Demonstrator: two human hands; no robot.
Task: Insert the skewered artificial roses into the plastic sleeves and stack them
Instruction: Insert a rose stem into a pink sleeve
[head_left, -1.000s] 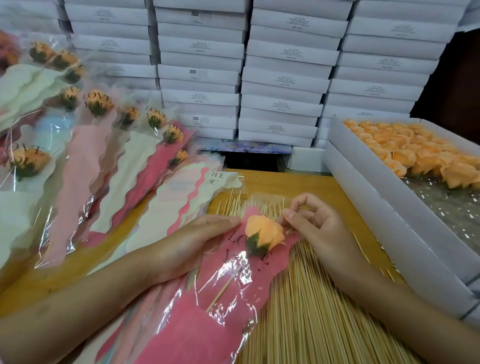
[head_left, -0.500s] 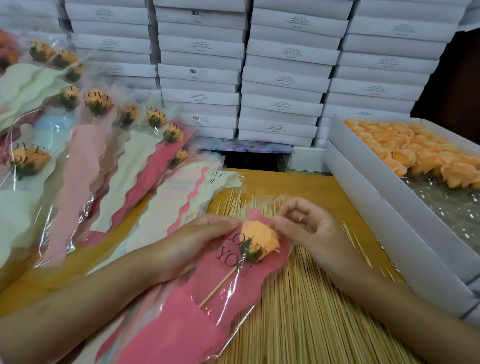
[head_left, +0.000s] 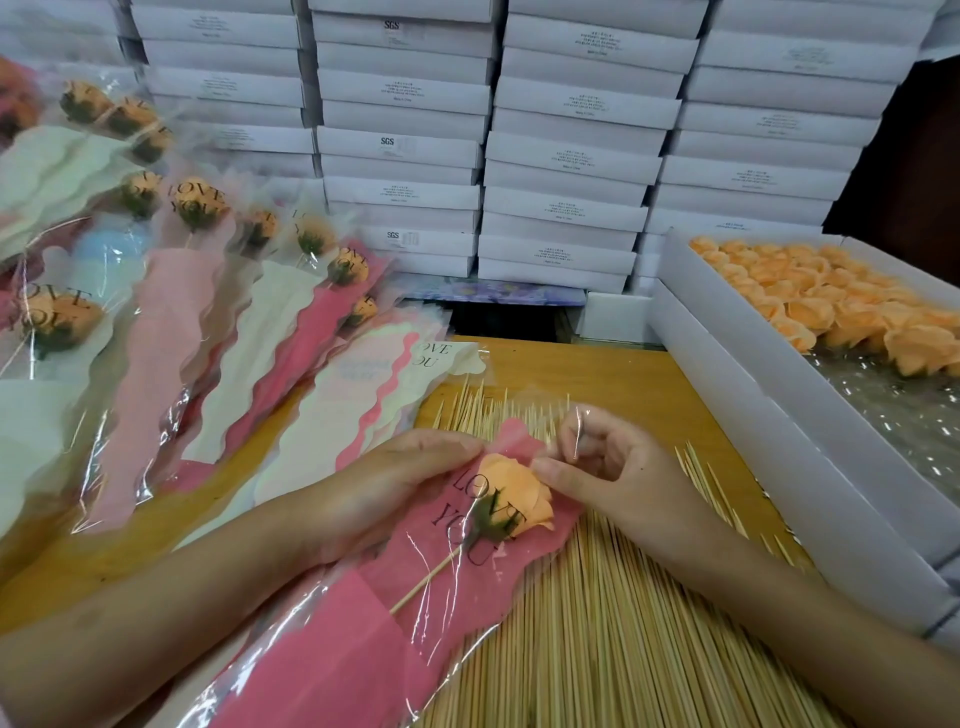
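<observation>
**Orange rose sits inside the "LOVE YOU" sleeve**

Nearest us, a pink sleeve (head_left: 363, 639) printed "LOVE YOU" in black lies over the bamboo skewers (head_left: 597, 623) on the worktop (head_left: 623, 374). Inside it we see an orange rose (head_left: 511, 491) with green sepals on its stick, its head near the sleeve's mouth. Our left hand (head_left: 395, 483) grips the sleeve's left edge, and our right hand (head_left: 608, 467) pinches the clear film at the mouth. Farther left, the filled sleeves (head_left: 171, 322) carry the same words. Behind them, the stacked white boxes (head_left: 571, 156) read "SGS".

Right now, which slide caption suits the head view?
Left hand and right hand hold a pink sleeve with a skewered orange rose inside, over bamboo skewers.
</observation>
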